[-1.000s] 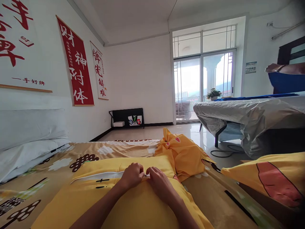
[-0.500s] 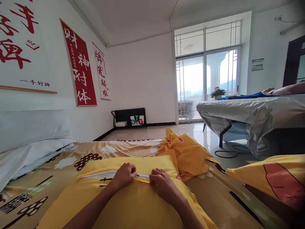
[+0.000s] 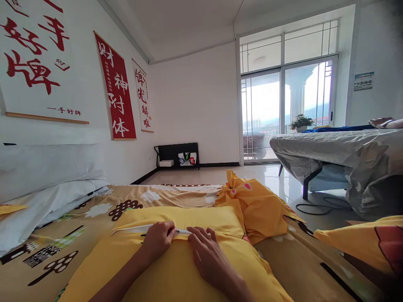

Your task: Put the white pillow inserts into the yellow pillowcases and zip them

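Note:
A plump yellow pillowcase [image 3: 176,268] lies in front of me, with a white zipper [image 3: 181,231] running across its upper part. The opening gapes at the left, where a white strip [image 3: 134,229] shows inside. My left hand [image 3: 159,238] is closed, its thumb and finger pinching the zipper edge just left of the middle. Close by on the right, my right hand [image 3: 206,251] has its fingers bent over the same edge, gripping the cloth. Its thumb is mostly hidden. A short stretch of zipper shows between the hands.
Crumpled orange-yellow cloth [image 3: 261,209] lies beyond the pillowcase on the patterned bedsheet [image 3: 94,228]. White pillows [image 3: 56,184] are at the left. Another yellow piece [image 3: 359,235] is at the right. A person's hand [image 3: 385,122] rests over blue cloth on a plastic-covered table [image 3: 315,144].
My hands have come closer together along the zipper, the right one shifting left with its fingers stretched further. The view has turned slightly left. The other person's hand remains by the blue cloth.

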`<state>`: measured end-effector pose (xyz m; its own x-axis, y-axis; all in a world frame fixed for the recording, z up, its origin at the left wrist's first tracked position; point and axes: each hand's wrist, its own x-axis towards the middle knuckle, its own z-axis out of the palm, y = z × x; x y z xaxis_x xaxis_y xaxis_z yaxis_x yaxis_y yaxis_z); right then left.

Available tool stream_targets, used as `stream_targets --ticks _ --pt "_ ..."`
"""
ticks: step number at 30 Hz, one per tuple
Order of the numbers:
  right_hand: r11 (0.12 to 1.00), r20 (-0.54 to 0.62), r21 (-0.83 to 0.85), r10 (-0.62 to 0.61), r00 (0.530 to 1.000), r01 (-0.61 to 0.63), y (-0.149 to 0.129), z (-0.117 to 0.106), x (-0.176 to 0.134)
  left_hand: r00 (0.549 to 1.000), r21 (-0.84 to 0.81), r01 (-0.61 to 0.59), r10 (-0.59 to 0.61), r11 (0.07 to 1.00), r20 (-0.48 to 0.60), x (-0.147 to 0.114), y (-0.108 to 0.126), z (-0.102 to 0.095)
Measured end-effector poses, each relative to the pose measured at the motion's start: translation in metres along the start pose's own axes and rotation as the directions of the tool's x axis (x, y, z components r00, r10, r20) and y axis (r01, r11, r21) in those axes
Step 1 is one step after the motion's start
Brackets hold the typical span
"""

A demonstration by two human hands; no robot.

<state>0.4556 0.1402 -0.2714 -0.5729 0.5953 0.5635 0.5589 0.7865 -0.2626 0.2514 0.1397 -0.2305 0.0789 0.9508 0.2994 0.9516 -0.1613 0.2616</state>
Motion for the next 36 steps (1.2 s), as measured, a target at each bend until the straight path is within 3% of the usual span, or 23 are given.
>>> stream_targets --ticks 6,15,21,30,36 --pt "0.995 0.103 0.087 -0.066 0.993 0.057 -0.02 0.009 -0.005 0.999 0.122 -0.033 0.034 0.992 -0.014 -0.001 0.004 -0.003" --pt "0.998 0.2 0.062 -0.034 0.979 0.022 -0.022 0.01 -0.004 0.998 -0.046 0.001 -0.004 0.999 -0.061 -0.006 -0.022 -0.011" --pt "0.998 0.153 0.031 -0.05 0.987 0.045 -0.022 0.013 -0.004 0.997 -0.083 0.025 -0.031 0.996 -0.066 -0.012 -0.035 -0.02" --pt "0.998 0.124 0.009 -0.067 0.99 0.066 -0.021 0.016 -0.004 0.996 -0.077 0.059 -0.063 0.995 -0.057 -0.002 -0.029 -0.026" --pt "0.999 0.184 0.044 -0.025 0.983 0.017 -0.022 0.014 -0.004 0.992 -0.148 0.114 -0.121 0.982 -0.039 0.003 -0.04 -0.023"
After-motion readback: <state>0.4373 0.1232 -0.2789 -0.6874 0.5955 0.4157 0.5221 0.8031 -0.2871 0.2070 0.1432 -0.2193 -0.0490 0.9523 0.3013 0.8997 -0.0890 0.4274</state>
